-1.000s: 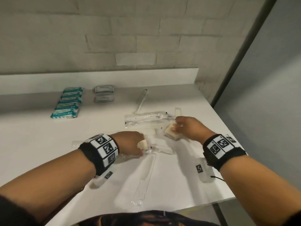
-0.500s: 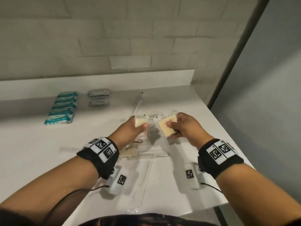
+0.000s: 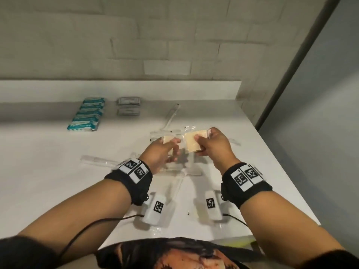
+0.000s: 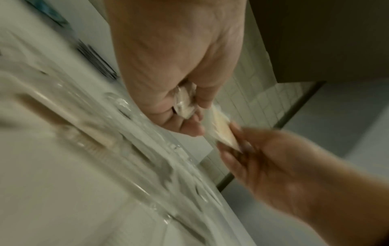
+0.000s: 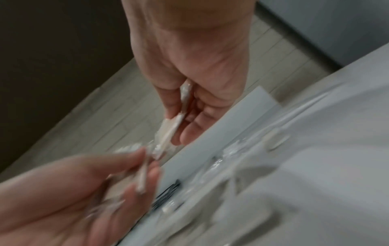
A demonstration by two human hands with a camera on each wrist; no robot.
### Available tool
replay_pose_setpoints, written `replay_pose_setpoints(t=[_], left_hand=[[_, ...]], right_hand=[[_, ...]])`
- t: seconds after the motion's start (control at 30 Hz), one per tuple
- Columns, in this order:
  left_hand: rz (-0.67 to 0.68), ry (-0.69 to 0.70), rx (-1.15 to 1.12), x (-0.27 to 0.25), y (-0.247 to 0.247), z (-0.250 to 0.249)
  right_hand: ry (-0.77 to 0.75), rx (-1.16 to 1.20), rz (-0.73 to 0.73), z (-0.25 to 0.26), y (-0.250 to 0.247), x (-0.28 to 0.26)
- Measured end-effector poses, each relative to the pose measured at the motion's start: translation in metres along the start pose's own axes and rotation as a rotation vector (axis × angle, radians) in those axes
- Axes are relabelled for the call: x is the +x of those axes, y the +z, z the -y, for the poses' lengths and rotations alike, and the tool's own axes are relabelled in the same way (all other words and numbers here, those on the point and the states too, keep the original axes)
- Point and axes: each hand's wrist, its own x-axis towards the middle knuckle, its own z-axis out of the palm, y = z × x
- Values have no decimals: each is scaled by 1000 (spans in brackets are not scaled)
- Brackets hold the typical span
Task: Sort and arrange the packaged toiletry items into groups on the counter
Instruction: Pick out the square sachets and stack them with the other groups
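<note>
Each of my hands holds a cream-coloured pad sealed in clear plastic, raised above the white counter. My left hand pinches the smaller packet between thumb and fingers; the left wrist view shows that packet edge-on. My right hand pinches the larger packet, seen edge-on in the right wrist view. The two packets are side by side, almost touching. Below them lies a heap of clear-wrapped items.
A row of teal packets lies at the back left, with two grey sachets beside it. Long clear wrappers lie at the left and behind the hands. The counter's right edge drops off beside my right hand.
Both hands lifted their packets off the counter and brought them together, side by side, further from me. The view has tilted slightly.
</note>
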Motion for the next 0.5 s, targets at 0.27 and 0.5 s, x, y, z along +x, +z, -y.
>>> replay_pose_setpoints(t=[0.27,0.5], left_hand=[[316,66,858,-40,24,7],[675,295,1649,-57,78,42]], right_hand=[[106,10,-45,-26,-58,-10],[134,-61,17,-36,-73,-21]])
